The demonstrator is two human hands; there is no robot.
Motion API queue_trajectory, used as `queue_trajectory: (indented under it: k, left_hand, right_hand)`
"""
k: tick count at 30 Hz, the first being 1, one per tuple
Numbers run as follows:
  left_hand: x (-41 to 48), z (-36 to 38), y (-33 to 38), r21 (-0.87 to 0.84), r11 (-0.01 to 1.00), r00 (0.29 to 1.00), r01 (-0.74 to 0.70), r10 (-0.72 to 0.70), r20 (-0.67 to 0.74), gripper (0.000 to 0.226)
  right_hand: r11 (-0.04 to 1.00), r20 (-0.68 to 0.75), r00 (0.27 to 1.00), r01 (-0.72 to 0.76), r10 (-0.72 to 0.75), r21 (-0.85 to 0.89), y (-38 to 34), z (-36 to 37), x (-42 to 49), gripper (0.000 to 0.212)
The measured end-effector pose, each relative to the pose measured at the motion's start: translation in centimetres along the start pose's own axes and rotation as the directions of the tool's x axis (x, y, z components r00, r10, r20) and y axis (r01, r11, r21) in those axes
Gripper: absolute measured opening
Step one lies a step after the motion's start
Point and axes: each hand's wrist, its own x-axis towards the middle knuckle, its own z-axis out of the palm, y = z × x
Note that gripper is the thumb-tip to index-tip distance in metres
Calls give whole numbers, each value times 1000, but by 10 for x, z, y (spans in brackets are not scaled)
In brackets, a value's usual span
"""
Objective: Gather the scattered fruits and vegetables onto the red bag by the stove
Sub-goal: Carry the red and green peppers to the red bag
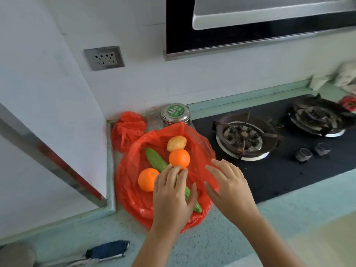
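Observation:
A red plastic bag (133, 178) lies spread on the counter left of the stove. On it sit a yellow potato (176, 143), an orange (179, 158), a second orange (147, 179) and a long green bitter gourd (156, 159). My left hand (172, 193) lies flat over the gourd's middle, fingers straight, fingertips touching the near side of the upper orange. My right hand (227, 185) hovers with spread fingers over the bag's right edge and holds nothing.
A gas stove (242, 139) with two burners fills the right. A second crumpled red bag (127, 130), a glass (153, 118) and a metal-lidded jar (175, 114) stand behind. A dark blue object (107, 251) lies on the near counter. A wall corner bounds the left.

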Motion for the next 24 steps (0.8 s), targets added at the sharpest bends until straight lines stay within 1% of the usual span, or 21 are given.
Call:
queue_trajectory:
  k: [3,6,9,12,16,19,24]
  left_hand:
    - [-16,-8,16,-84,995,999,-48,50,20,42]
    - [-35,-11,32,-138,983,991,-118,125,39,37]
    - [-50,-8,51,-198,964,978,-179,196,70,36]
    - [-57,-4,75,-283,932,961,-226,261,90,37]
    - [-65,-1,111,-378,871,922,-313,374,98,38]
    - [-69,3,136,-432,832,894,-350,434,112,39]
    - [-78,9,184,-488,770,846,-412,522,109,54]
  right_hand:
    - [998,-76,995,-59,58,-11,-10,-16,-31,40]
    - [990,-156,980,-134,127,-39,-14,-33,-64,33]
    - [966,-189,959,-234,210,-112,-12,-51,-98,36]
    - [928,-234,926,-337,297,-157,-8,-70,-127,35]
    - [886,-339,876,-422,344,-191,2,-93,-162,33]
    - [854,-399,833,-485,384,-189,10,-110,-183,35]
    - [803,-457,777,-563,433,-196,28,-136,-219,38]
